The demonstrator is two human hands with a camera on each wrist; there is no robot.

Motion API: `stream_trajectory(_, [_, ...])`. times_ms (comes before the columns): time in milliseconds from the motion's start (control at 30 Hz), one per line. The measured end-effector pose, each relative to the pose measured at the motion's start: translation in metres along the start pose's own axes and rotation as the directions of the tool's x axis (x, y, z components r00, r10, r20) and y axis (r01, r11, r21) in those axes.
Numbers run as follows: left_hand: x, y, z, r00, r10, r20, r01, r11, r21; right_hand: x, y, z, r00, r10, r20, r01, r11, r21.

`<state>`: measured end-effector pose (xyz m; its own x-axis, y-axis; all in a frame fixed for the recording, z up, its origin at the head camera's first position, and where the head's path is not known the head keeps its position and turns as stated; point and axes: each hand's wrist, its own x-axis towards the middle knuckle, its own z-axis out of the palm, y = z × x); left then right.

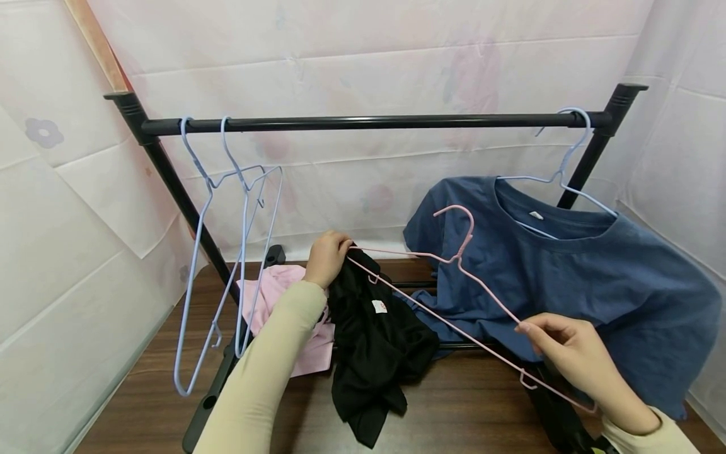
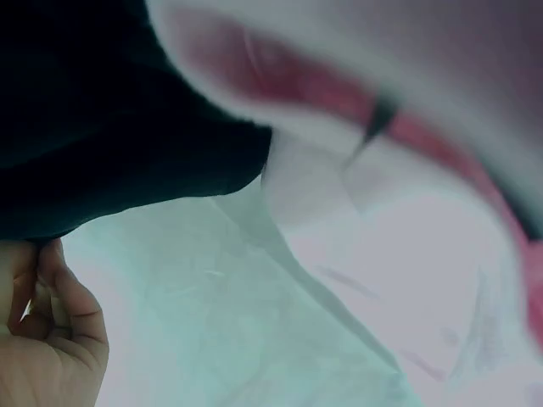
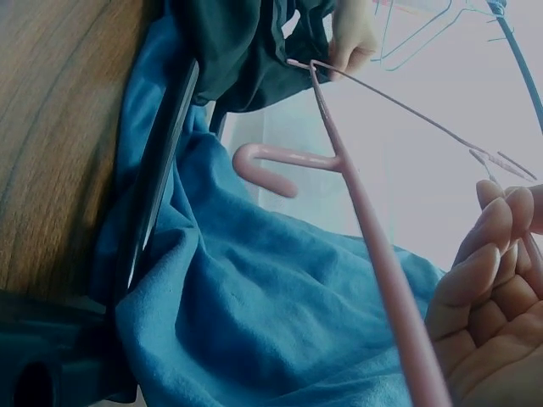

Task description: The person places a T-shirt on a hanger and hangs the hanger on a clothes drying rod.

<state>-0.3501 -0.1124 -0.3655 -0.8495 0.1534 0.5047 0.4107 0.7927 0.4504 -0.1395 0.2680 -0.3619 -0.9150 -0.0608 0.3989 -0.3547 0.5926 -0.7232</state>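
Observation:
My left hand (image 1: 327,258) pinches the black garment (image 1: 368,353) near its top edge, and the garment hangs down with a small white label facing up. In the left wrist view the fingertips (image 2: 53,263) grip the dark cloth's edge. My right hand (image 1: 567,353) holds a pink clothes hanger (image 1: 431,255) by its right shoulder, thumb against fingers. The hanger's hook points up, and its left end reaches into the black garment's neck beside my left hand. In the right wrist view the hanger's lower bar (image 3: 373,229) runs toward the dark cloth.
A black rail (image 1: 351,123) spans the rack. Two blue hangers (image 1: 244,252) hang from it at left. A blue T-shirt (image 1: 544,271) hangs on another blue hanger at right. Pink cloth (image 1: 275,290) lies on the brown wooden surface (image 1: 454,403) behind my left forearm.

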Motion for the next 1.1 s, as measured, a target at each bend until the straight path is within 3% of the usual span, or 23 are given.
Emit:
stream_trajectory(200, [0.001,0.007,-0.002,0.998,0.063,-0.027,-0.063,0.998,0.007,0.002,-0.003,0.004,1.000,-0.024,-0.019,0.023,1.000,-0.001])
stream_trajectory(633, [0.004,0.021,-0.006,0.997,0.044,-0.061,-0.048,0.997,-0.068,0.007,-0.010,0.013,0.994,0.013,-0.111,-0.020,0.998,-0.065])
stream_trajectory(1100, [0.001,0.034,-0.007,0.993,0.079,-0.090,-0.092,0.984,-0.155,0.013,-0.015,0.020,0.996,0.051,-0.074,-0.047,0.997,0.059])
